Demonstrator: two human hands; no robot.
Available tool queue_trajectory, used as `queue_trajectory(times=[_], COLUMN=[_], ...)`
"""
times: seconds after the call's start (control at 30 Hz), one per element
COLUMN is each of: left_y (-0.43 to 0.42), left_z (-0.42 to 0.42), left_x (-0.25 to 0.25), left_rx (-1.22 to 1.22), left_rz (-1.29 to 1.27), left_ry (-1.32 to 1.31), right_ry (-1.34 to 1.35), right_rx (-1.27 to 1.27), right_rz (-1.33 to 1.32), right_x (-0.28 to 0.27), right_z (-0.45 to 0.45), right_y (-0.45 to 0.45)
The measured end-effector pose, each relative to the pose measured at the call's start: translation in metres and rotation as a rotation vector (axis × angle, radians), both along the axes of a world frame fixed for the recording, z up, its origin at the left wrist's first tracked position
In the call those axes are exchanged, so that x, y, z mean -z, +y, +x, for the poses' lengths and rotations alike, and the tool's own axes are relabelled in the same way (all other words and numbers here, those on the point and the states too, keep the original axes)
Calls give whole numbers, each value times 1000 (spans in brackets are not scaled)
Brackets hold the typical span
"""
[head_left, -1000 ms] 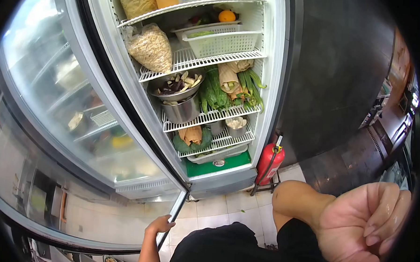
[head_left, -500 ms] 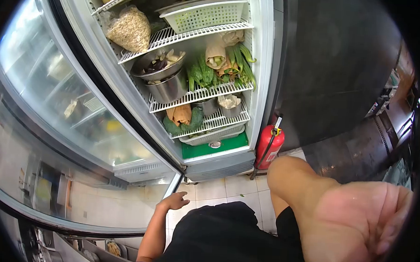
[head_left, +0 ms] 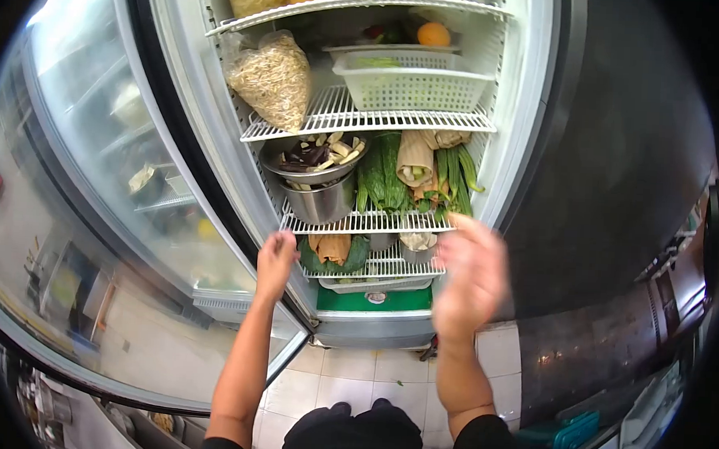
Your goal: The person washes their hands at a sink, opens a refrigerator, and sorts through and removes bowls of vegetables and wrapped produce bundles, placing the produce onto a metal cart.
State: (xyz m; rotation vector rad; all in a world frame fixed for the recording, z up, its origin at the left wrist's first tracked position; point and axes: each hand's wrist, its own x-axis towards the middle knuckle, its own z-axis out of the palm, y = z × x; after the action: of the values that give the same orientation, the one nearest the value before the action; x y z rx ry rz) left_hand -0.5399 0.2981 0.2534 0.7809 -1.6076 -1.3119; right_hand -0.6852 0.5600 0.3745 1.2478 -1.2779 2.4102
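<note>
Loosely, both my hands stand raised in front of the open refrigerator (head_left: 371, 328), well apart from each other, and neither grip shows anything held. My left hand (head_left: 274, 267) has its fingers bent and relaxed, just in front of the brown paper (head_left: 331, 246) and dark green vegetable (head_left: 356, 256) on the low shelf. My right hand (head_left: 471, 281) is blurred, with the fingers slack and pointing inward, near the small metal bowl (head_left: 413, 256) of pale pieces; I cannot tell whether they touch the wire shelf (head_left: 367, 223) above it.

Between and above my hands, the steel pot (head_left: 324, 207) sits on that wire shelf at its left end, with a wide metal bowl (head_left: 307, 176) of cut purple-and-cream pieces resting on top of it. Right beside them lie leafy greens (head_left: 384, 177), a paper-wrapped bundle (head_left: 414, 159) and long green pods (head_left: 463, 174). One shelf higher, a bag (head_left: 271, 80) of pale strips leans at the left, and a white basket (head_left: 414, 86) stands at the right
</note>
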Motion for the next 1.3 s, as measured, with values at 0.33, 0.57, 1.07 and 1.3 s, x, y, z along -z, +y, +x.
queue_trajectory(times=[0.33, 0.57, 1.07, 1.3], left_y=[-86, -53, 42, 92], left_z=[-77, -57, 14, 58], left_x=[-67, -90, -62, 6], left_rx=[-103, 1, 95, 118], left_rz=[449, 480, 458, 269], left_ry=[52, 10, 172, 17], right_ry=[-258, -534, -802, -735], right_rx=[-418, -556, -733, -549], right_rz=[542, 348, -136, -63], right_x=[100, 93, 77, 180], right_z=[-66, -55, 0, 42], right_y=[-208, -230, -149, -60])
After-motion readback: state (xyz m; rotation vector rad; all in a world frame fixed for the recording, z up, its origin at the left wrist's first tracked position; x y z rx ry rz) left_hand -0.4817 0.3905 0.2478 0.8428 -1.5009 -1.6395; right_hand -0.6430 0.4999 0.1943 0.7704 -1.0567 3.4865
